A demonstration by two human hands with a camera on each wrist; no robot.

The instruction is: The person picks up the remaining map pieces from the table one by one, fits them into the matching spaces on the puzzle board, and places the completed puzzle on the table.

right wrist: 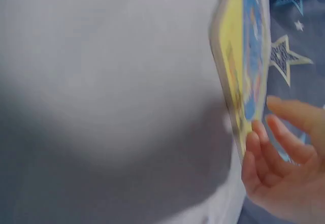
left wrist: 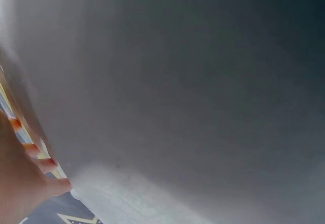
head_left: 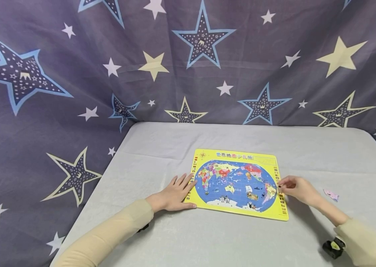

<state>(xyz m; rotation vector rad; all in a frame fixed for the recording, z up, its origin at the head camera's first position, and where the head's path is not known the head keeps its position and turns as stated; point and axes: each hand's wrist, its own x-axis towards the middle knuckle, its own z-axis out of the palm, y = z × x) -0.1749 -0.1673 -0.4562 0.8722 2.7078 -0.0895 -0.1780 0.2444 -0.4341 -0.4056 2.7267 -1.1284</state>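
A yellow-bordered world map puzzle board [head_left: 241,213] lies flat on the cloth-covered table. My left hand [head_left: 176,193] rests with spread fingers on its left edge, the thumb near the front left corner. In the left wrist view, only part of the left hand [left wrist: 23,178] shows at the lower left. My right hand [head_left: 298,189] is at the board's right edge, its fingers loosely bent. The right wrist view has this hand [right wrist: 284,168] beside the board's yellow border [right wrist: 231,36], thumb and index finger close together; nothing shows between them.
A small pink puzzle piece [head_left: 331,195] lies on the table to the right of my right hand. Grey cloth [head_left: 161,148] covers the table. Behind it and along the left side hangs a dark curtain [head_left: 208,85] with stars.
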